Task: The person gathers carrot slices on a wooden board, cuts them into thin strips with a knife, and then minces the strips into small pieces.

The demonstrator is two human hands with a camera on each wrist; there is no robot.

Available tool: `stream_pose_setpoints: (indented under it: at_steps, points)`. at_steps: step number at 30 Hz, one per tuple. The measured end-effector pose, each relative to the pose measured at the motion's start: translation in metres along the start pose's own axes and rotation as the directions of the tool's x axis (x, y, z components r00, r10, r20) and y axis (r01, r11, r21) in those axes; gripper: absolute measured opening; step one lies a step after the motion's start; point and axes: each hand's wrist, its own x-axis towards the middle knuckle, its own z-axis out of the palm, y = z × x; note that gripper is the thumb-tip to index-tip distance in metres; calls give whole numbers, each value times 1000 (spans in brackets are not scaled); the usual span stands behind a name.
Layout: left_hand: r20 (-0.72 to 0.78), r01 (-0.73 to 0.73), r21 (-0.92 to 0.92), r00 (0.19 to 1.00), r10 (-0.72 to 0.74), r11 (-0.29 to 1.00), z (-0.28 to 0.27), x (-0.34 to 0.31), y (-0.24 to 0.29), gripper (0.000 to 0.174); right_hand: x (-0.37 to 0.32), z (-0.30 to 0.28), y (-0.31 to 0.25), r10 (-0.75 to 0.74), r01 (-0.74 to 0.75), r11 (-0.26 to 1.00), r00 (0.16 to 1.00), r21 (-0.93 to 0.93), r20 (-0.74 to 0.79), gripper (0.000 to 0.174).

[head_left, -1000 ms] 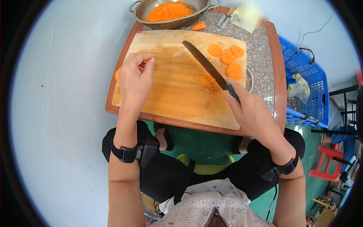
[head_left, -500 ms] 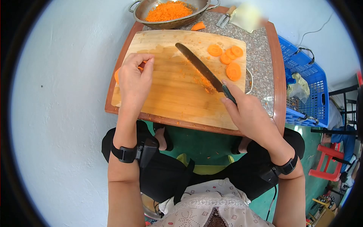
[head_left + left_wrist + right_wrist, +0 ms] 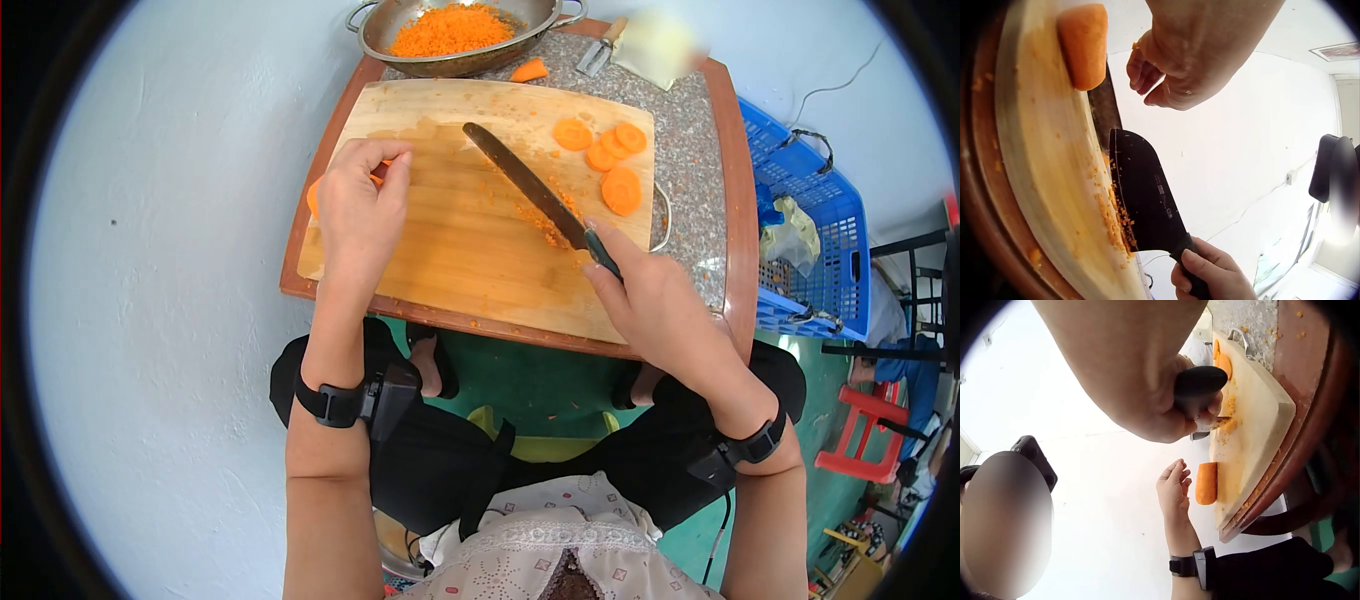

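My right hand point(image 3: 665, 290) grips the dark handle of a broad-bladed kitchen knife point(image 3: 522, 182). Its blade stands on edge on the wooden cutting board point(image 3: 470, 280), amid finely chopped carrot bits point(image 3: 1107, 219). My left hand point(image 3: 360, 205) hovers over the board's left side, fingers loosely curled, nothing visible between thumb and fingertips; a few bits cling to it. Beneath that hand lies a thick carrot chunk point(image 3: 1087, 47), mostly hidden in the head view but plain beside the hand in the right wrist view. Several round carrot slices point(image 3: 621, 190) lie at the board's right.
Behind the board stands a two-handled metal pan point(image 3: 450, 66) heaped with chopped carrot point(image 3: 455, 30). A carrot end point(image 3: 529, 70) and a wooden-handled peeler-like tool point(image 3: 600, 52) lie near it. A wall borders the left; a blue basket point(image 3: 815, 260) is at the right.
The knife in my right hand has shifted slightly left and toward me. Carrot bits now show on both sides of its blade. My left hand keeps its place.
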Motion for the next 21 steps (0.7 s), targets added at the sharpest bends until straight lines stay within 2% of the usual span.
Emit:
stream_pose_setpoints:
  at_steps: [8, 11, 14, 17, 20, 21]
  points:
    - [-9, -31, 18, 999, 32, 999, 1, 2, -6, 14, 1, 0, 0, -6, 6, 1000, 1000, 9, -1, 41]
    - [54, -59, 110, 997, 53, 992, 7, 2, -14, 16, -2, -10, -10, 11, -11, 1000, 1000, 20, 18, 41]
    - [94, -204, 263, 978, 186, 943, 28, 11, -39, 20, -16, -13, -17, 3, -2, 1000, 995, -15, 99, 39]
    - [4, -104, 261, 994, 106, 960, 33, 17, -27, 21, -20, -2, -8, -52, 55, 997, 997, -58, 65, 36]
    - [53, -20, 218, 999, 9, 976, 40, 23, -21, 18, -13, -10, -5, 55, -54, 998, 998, -45, 21, 34]
    - [92, -54, 279, 995, 29, 959, 45, 25, -21, 17, -12, -13, -1, 56, -56, 998, 998, 6, 8, 34]
